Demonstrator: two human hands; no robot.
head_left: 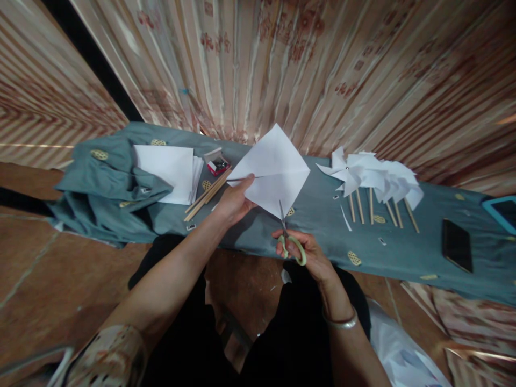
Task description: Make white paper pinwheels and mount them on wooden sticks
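A square sheet of white paper (278,161) is held up over the cloth-covered table, turned so its corners point up, down and sideways. Pinched at its left side, it sits between the thumb and fingers of my left hand (237,199). A dark slit runs in from the left corner near my thumb, and a faint crease crosses the middle. My right hand (306,250) grips scissors (293,246) by their pale green handles. Their blades point up at the sheet's bottom corner, seemingly touching it; whether paper lies between them I cannot tell.
Left on the green cloth (322,236) lie a stack of white paper (169,169), several wooden sticks (207,196) and a small red box (217,165) of dark pins. To the right are several paper pinwheels (363,169) on sticks, a black phone (457,244) and a blue-edged device (502,212).
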